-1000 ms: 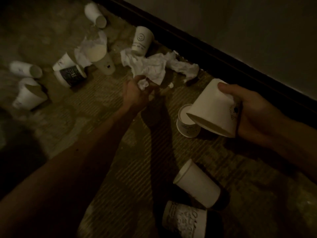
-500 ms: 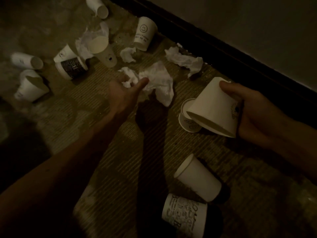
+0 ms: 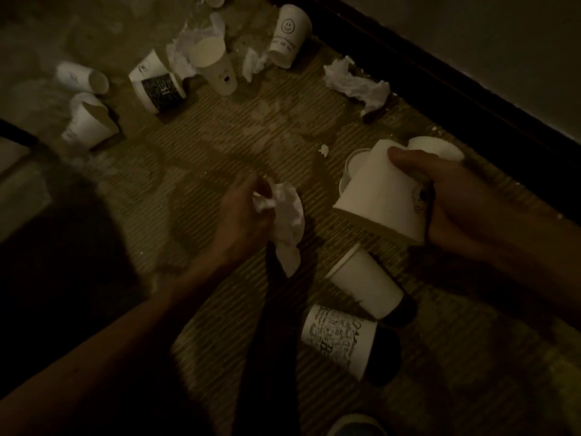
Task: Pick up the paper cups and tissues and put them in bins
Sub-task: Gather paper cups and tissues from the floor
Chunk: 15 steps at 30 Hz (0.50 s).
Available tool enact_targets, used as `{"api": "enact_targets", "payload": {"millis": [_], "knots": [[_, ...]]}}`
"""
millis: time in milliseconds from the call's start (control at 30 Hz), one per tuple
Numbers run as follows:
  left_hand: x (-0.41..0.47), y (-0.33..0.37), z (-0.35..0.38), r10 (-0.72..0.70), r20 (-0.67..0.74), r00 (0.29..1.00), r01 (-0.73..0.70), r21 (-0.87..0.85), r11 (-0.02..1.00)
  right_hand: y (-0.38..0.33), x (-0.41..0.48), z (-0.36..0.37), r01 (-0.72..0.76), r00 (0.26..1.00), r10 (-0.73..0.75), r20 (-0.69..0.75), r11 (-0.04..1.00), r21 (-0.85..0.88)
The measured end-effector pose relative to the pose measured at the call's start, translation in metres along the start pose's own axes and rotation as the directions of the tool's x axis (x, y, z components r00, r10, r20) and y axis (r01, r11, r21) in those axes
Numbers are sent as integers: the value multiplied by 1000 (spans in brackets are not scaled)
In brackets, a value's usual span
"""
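1. The left hand [image 3: 242,212] is carrying a tissue [image 3: 287,221]. Its grip is clamped on the crumpled wad, and a loose tail is hanging below the fingers.
2. Half a second ago this hand was reaching far out, touching the tissue on the floor [image 3: 220,136]. It is now drawing nearer with the tissue lifted clear.
3. The right hand [image 3: 465,199] is holding a large cup [image 3: 377,199], grip clamped round its wall and mouth tilting down. Its position is staying almost unchanged.
4. For the task, one tissue is being collected. No bin is showing, so both held items are probably awaiting disposal.
5. Other litter is lying on the floor: a smiley cup [image 3: 287,36] far, a second tissue [image 3: 355,80] far right, a plain cup [image 3: 364,283] and a printed cup [image 3: 338,333] near.
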<state>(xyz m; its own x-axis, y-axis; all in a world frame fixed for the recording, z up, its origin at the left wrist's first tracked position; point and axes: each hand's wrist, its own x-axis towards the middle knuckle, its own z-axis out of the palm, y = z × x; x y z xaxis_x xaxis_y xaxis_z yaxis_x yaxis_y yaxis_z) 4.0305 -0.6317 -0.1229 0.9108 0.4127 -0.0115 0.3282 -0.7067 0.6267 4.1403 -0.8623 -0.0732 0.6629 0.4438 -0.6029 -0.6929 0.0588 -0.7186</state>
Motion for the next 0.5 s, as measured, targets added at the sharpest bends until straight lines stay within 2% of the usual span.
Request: {"api": "enact_targets", "payload": {"millis": [100,200,367,500], "knots": [[-10,-19,24,20,93,995,-24,41,999,2,-9,2,-16,999,17,41,1000,-26],[-11,-26,37,24,63,998,-24,13,1000,0,-15,0,-13,999,14,30,999,-42],[-6,-27,47,83,201,976,-144,313,939,1,-22,3,-7,1000,4,-20,991,-132],[-13,-32,56,81,97,992,-105,273,956,6,-29,3,12,1000,-12,5,988,-157]]}}
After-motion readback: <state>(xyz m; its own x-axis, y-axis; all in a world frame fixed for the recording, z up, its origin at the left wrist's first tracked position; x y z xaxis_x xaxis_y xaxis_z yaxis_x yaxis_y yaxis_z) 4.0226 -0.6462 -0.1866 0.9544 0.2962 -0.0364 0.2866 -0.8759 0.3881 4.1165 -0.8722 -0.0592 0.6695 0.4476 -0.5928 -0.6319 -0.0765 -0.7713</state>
